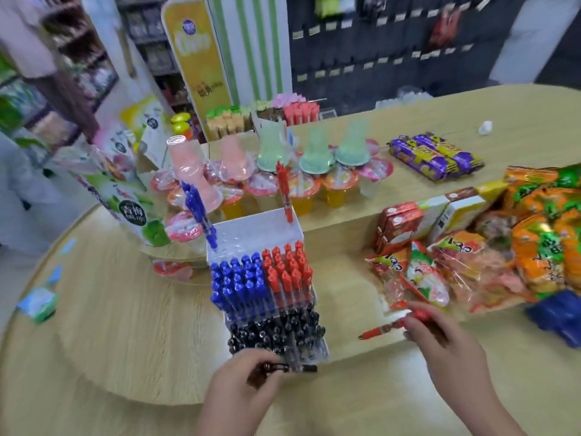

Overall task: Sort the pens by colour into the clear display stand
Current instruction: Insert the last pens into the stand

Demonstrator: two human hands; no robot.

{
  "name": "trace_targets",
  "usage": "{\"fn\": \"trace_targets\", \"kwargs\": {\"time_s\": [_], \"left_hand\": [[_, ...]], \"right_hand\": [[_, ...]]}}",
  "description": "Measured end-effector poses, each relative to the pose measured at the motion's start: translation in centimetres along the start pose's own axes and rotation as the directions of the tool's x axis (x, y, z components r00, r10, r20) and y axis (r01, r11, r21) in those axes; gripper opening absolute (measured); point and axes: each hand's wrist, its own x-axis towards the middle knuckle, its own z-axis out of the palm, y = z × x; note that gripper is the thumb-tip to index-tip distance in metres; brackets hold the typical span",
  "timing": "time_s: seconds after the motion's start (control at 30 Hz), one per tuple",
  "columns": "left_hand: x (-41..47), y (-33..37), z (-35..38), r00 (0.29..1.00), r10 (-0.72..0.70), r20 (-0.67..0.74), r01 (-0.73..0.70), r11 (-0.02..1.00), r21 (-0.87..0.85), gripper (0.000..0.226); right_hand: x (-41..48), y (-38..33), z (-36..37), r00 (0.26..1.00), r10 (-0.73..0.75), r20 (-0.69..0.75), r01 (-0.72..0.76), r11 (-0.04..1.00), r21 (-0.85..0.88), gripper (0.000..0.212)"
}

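Right now the clear plastic display stand (251, 231) sits mid-counter (110, 309), with blue capped pens (239, 278), red capped pens (287, 265) and black capped pens (276, 332) in separate blocks. The left-hand grip (248, 385) pinches a dark single pen (290, 368) at the stand's near edge — the right-hand grip (440, 338) holds a red single pen (390, 327) just right of it. A green drink pouch (138, 221) reads "青梅"; other labels blur.

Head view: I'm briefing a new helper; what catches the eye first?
The clear plastic display stand at centre, packed with blocks of blue-capped pens, red-capped pens and, nearest, black-capped pens. Below it, the left hand holds a dark pen and the right hand a loose red pen. Bright orange snack packets pile up at right.
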Motion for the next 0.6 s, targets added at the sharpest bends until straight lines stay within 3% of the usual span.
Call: {"fn": "trace_targets", "kwargs": {"time_s": [0.1,0.33,0.43,0.6], "left_hand": [[1.4,2.0,0.6,0.997,0.069,0.024,-0.070,0.997,0.030,0.039],[2.9,5.2,0.5,0.997,0.072,0.032,-0.072,0.997,0.007,0.031],[4.9,5.9,-1.1,0.994,0.079,-0.082,-0.079,0.997,-0.005,0.033],[8.6,7.2,-3.2,0.975,-0.035,-0.219,-0.008,0.981,-0.195,0.038]], "right_hand": [[1.7,-2.0,0.7,0.997,-0.082,0.004,0.081,0.994,0.067,0.025],[6.3,-7.3,4.4,0.968,-0.253,-0.001,0.249,0.951,0.181,0.024],[8.9,-10.2,6.2,0.943,-0.332,0.005,0.325,0.926,0.194,0.022],[13.1,-14.3,9.3,0.890,-0.453,0.053,0.437,0.880,0.186,0.026]]}}
